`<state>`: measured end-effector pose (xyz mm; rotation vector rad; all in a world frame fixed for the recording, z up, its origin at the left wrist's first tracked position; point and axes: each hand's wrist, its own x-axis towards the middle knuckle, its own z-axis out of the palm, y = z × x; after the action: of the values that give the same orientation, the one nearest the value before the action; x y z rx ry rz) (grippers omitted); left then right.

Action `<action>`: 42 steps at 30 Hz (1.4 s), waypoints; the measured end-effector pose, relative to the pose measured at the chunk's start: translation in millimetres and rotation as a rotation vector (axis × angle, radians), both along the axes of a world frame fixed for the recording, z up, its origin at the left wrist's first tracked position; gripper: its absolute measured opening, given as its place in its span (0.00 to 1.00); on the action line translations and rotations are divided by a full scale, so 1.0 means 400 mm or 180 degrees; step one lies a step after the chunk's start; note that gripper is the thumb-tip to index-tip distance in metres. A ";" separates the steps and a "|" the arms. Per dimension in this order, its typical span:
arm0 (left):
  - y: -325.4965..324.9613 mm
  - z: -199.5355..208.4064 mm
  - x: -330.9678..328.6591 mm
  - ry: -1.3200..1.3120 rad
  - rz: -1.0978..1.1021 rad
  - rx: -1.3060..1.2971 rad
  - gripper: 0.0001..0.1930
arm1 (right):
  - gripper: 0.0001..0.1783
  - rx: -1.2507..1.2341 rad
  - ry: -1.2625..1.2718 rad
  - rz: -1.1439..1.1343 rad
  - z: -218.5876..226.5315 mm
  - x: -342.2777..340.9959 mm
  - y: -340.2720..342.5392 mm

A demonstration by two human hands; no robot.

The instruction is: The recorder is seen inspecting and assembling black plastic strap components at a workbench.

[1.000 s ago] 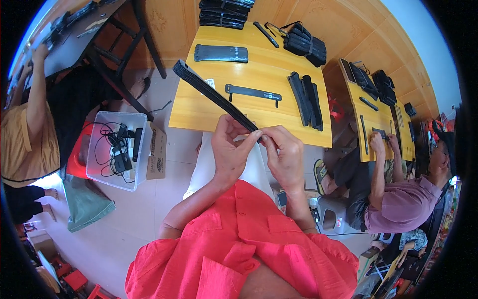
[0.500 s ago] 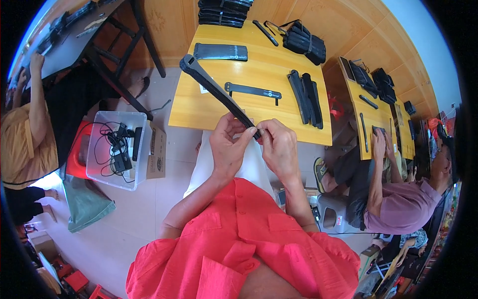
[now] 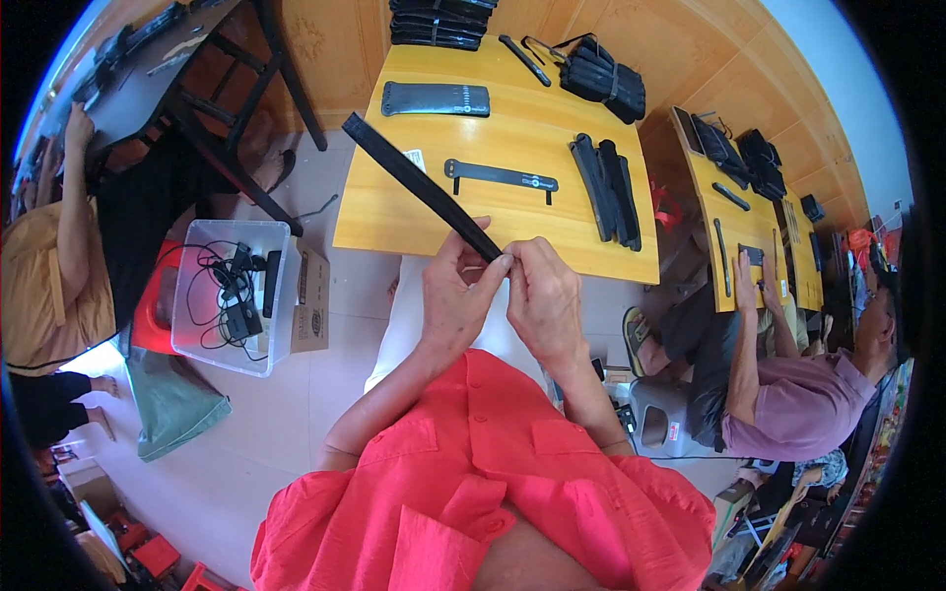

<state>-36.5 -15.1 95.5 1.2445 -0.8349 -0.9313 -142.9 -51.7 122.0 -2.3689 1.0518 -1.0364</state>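
The left hand [image 3: 455,295] and the right hand [image 3: 544,300] are meeting just in front of the person's red shirt [image 3: 473,473], at the near edge of the yellow counter [image 3: 394,222]. Both are pinching the near end of a long black strap [image 3: 419,187], the left fingers [image 3: 483,281] pressing against it from one side and the right fingers [image 3: 514,268] closing on it from the other, fingertips almost touching. From the fingers the strap is running up and to the left, slanting across the counter with its far end sticking out past the left edge.

Just beyond the fingers a flat black strip [image 3: 500,177] is lying on the counter (a short tab hanging from it), and to the right of them a pile of black folded pieces [image 3: 606,187] is resting. Farther away a wider black panel [image 3: 436,99] is lying flat. Well left of the fingers, a clear plastic bin [image 3: 232,295] of cables is sitting on the floor.
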 end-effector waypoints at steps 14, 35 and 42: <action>-0.011 -0.023 0.010 -0.0138 -0.0153 -0.0165 0.22 | 0.02 0.0337 0.0043 -0.0060 -0.030 -0.002 -0.032; -0.005 -0.010 0.056 0.1106 -0.0937 0.0036 0.20 | 0.08 0.2207 -0.1818 0.0855 -0.065 -0.048 -0.044; -0.008 -0.016 0.063 0.0761 -0.1080 0.0136 0.21 | 0.05 0.0652 -0.0897 0.0593 -0.054 -0.036 -0.030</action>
<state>-11.5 -18.3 89.3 1.0178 -0.8517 -1.3486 -157.4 -63.7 100.3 -2.0411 0.7783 -1.0964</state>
